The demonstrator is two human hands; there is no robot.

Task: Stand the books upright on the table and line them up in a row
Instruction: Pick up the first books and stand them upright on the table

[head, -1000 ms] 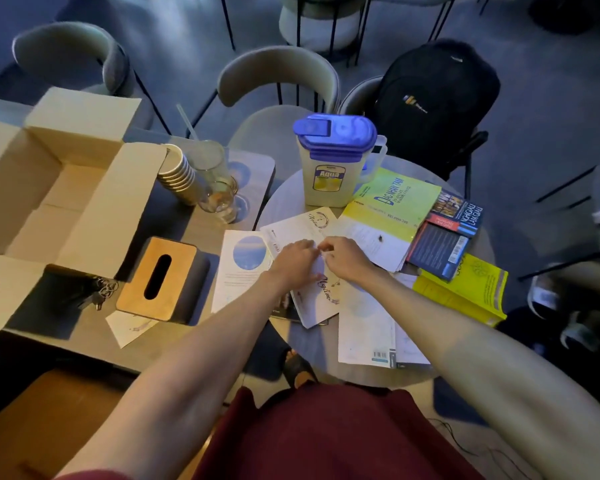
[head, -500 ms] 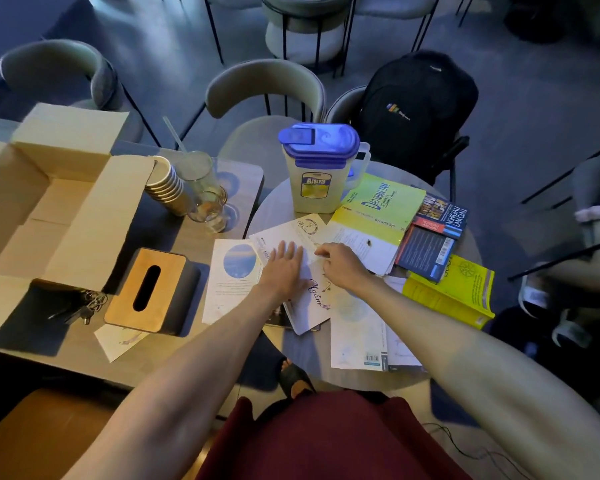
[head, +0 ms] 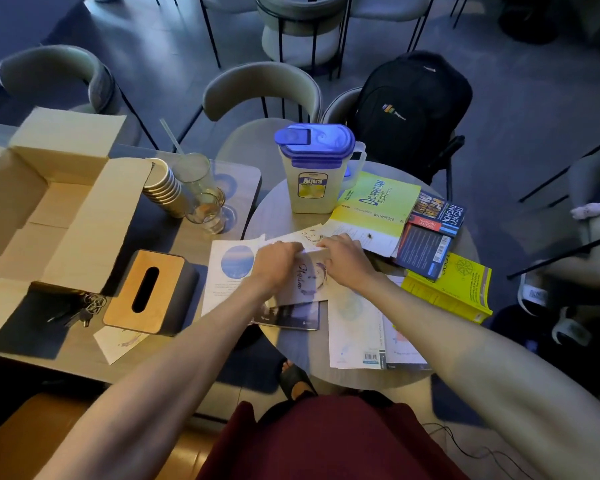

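Note:
Several books lie flat and overlapping on the round grey table (head: 278, 209). My left hand (head: 278, 261) and my right hand (head: 343, 259) both curl over the far edge of a white book with purple script (head: 307, 280), raising that edge slightly. Beside it lies a white book with a blue oval (head: 229, 271), and a dark booklet (head: 291, 318) sits partly under it. A white book with a barcode (head: 357, 327) lies near me. To the right are a green-yellow book (head: 378, 206), a dark blue and red book (head: 430, 233) and a thick yellow book (head: 454, 289).
A blue-lidded pitcher (head: 314, 168) stands at the table's far side. On the left table are an open cardboard box (head: 49, 209), stacked paper cups (head: 163, 188), glasses (head: 205, 209), a tissue box (head: 146, 292) and keys (head: 84, 310). A black backpack (head: 409, 109) rests on a chair behind.
My left hand, flat on the white script book half a second ago, now curls with my right hand over its far edge, which has lifted a little.

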